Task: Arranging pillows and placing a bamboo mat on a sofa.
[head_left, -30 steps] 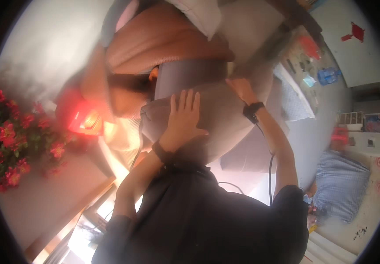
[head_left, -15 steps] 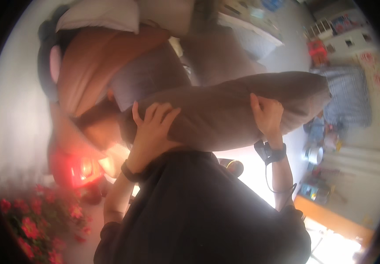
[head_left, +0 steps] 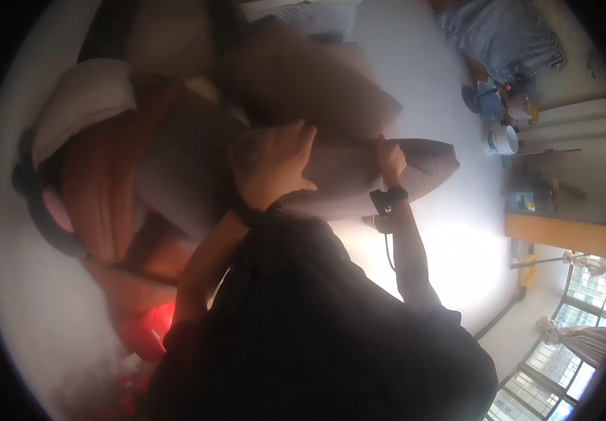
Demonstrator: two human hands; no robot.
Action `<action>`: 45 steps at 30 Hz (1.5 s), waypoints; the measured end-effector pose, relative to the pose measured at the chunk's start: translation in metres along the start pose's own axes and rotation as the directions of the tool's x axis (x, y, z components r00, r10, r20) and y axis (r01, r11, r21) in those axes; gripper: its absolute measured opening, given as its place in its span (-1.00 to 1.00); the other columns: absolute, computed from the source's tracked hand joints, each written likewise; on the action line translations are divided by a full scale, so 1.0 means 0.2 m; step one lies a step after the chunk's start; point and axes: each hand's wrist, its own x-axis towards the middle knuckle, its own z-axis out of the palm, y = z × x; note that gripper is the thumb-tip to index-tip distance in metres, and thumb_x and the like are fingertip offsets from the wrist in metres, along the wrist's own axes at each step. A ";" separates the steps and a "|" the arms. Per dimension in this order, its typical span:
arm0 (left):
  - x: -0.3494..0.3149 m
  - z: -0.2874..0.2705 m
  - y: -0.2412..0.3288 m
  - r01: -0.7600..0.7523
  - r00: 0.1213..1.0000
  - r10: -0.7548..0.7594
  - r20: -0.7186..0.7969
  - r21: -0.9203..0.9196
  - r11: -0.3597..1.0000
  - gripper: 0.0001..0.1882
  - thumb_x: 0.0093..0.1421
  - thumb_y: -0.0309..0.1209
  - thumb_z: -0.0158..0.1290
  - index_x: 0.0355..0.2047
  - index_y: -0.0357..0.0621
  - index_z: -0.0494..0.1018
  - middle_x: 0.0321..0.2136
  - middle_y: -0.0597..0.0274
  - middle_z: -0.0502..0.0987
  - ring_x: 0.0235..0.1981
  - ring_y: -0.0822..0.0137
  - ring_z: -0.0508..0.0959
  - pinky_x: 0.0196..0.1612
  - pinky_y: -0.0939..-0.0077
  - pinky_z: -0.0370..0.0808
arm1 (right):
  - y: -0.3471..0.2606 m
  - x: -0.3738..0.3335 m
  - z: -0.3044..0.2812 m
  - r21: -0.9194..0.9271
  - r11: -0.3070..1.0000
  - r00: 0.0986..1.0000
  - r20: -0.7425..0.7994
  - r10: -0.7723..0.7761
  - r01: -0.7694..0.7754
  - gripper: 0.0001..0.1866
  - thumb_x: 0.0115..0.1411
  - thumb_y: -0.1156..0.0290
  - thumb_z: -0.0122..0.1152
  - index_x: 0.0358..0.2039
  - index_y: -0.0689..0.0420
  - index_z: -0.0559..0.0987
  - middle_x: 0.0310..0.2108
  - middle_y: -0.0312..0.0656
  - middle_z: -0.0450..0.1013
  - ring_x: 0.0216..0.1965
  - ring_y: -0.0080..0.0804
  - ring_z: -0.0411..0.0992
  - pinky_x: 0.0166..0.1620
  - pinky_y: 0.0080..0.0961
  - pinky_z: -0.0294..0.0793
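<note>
A long grey-brown cushion (head_left: 345, 168) lies across in front of my body, its right end pointing away from the sofa side. My left hand (head_left: 275, 165) rests flat on its left part, thumb stretched away from the other fingers. Closed around the cushion's upper edge near the right end is my right hand (head_left: 391, 160), with a dark strap and a small cabled device (head_left: 386, 203) on the wrist. A dark grey cushion (head_left: 176, 168) sits left of my left hand; the border between the two is blurred.
Beyond the held cushion lies another brown cushion (head_left: 303, 77). An orange-brown cover (head_left: 99, 182) and a pale pillow (head_left: 85, 91) are at the left. A red object (head_left: 157, 328) glows at lower left. At right stand a white bucket (head_left: 504, 140) and curtained windows (head_left: 591, 288).
The view has turned, bringing the windows in at right. The held cushion and my right hand sit further left in the picture. My left hand appears higher and further right, its fingers closer together.
</note>
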 end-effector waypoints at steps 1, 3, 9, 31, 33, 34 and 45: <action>0.04 0.04 0.06 -0.035 0.998 0.034 0.044 0.022 0.999 0.12 -0.28 -0.03 0.42 0.21 -0.30 0.13 0.18 -0.24 0.20 0.21 -0.10 0.22 0.21 0.01 0.15 | 0.05 0.00 0.00 0.001 1.000 1.000 -0.006 0.001 -0.001 -0.37 0.18 -0.23 -0.07 -0.41 0.12 0.66 -0.38 0.12 0.55 -0.22 0.14 0.51 -0.14 -0.03 0.45; 0.09 0.13 0.18 -0.085 0.992 0.090 0.086 -0.054 0.995 0.13 -0.29 -0.01 0.41 0.20 -0.33 0.15 0.14 -0.23 0.24 0.17 -0.09 0.26 0.20 0.03 0.17 | 0.13 -0.02 -0.02 0.001 1.000 1.000 -0.019 0.023 -0.023 -0.38 0.19 -0.23 -0.07 -0.41 0.11 0.66 -0.37 0.12 0.55 -0.23 0.14 0.51 -0.15 -0.03 0.46; -0.02 0.43 0.27 -0.071 0.997 0.074 -0.019 0.131 0.989 -0.05 -0.27 0.13 0.34 0.00 -0.32 0.37 -0.16 -0.14 0.45 -0.06 -0.06 0.44 0.04 0.09 0.34 | 0.06 -0.27 -0.16 0.011 0.981 0.981 0.014 -0.193 0.193 -0.45 0.20 -0.18 0.00 -0.48 0.05 0.68 -0.51 0.09 0.53 -0.36 0.12 0.52 -0.22 -0.06 0.49; -0.44 0.70 0.96 -0.175 0.951 0.146 0.271 0.085 0.981 -0.85 0.08 -0.28 0.02 -0.57 0.00 0.38 -0.58 0.21 0.46 -0.54 0.17 0.53 -0.47 0.24 0.44 | 1.12 -0.49 -0.34 -0.018 0.715 0.644 0.450 -0.619 0.699 -0.58 -0.28 0.51 0.21 -0.28 -0.02 0.61 -0.36 -0.13 0.53 -0.24 -0.12 0.51 -0.12 -0.19 0.47; -0.49 0.73 1.02 -0.195 0.971 0.179 0.158 0.091 0.977 -0.86 0.08 -0.30 0.02 -0.58 0.01 0.37 -0.59 0.23 0.44 -0.55 0.19 0.51 -0.48 0.26 0.43 | 1.17 -0.53 -0.40 -0.024 0.758 0.650 0.533 -0.542 0.651 -0.62 -0.20 0.47 0.18 -0.26 -0.05 0.65 -0.35 -0.10 0.55 -0.24 -0.11 0.51 -0.13 -0.24 0.48; -0.51 0.75 1.05 -0.222 0.975 0.220 0.030 0.099 0.970 -0.87 0.07 -0.32 0.02 -0.58 0.03 0.37 -0.60 0.24 0.42 -0.57 0.21 0.49 -0.48 0.28 0.41 | 1.21 -0.55 -0.42 -0.018 0.762 0.650 0.535 -0.539 0.647 -0.62 -0.20 0.47 0.18 -0.26 -0.05 0.65 -0.35 -0.10 0.55 -0.24 -0.11 0.51 -0.13 -0.24 0.48; -0.90 0.81 1.38 -0.291 0.949 0.286 0.134 0.020 0.957 -0.58 0.11 0.07 0.00 -0.57 -0.01 0.38 -0.61 0.19 0.43 -0.53 0.13 0.51 -0.41 0.22 0.42 | 1.61 -1.04 -0.61 0.054 0.793 0.685 0.472 -0.555 0.606 -0.76 -0.17 0.51 0.15 -0.44 -0.06 0.65 -0.53 -0.05 0.52 -0.41 -0.01 0.50 -0.27 -0.16 0.49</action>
